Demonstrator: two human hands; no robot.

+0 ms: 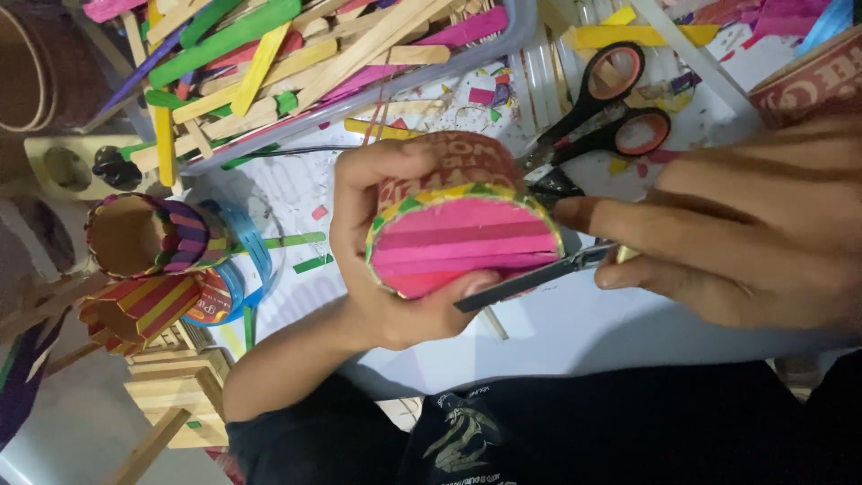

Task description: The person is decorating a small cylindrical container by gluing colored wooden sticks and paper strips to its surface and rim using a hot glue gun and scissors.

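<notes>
Left hand (382, 260) is clamped around a stick-covered cup (462, 224), pink bottom showing; right hand (745, 242) pinches a small metal cutter (539, 274) against its rim.

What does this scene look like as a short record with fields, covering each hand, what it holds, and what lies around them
left hand: wraps around a cardboard tube whose end is covered in pink sticks
right hand: holds a dark metal cutting tool, its tip at the tube's lower edge
scissors: black with orange-lined handles, lying on the white table behind the tube
tray of sticks: coloured and plain craft sticks, at the top
finished tubes: two stick-covered holders at the left
scraps: small coloured bits scattered on the table
</notes>
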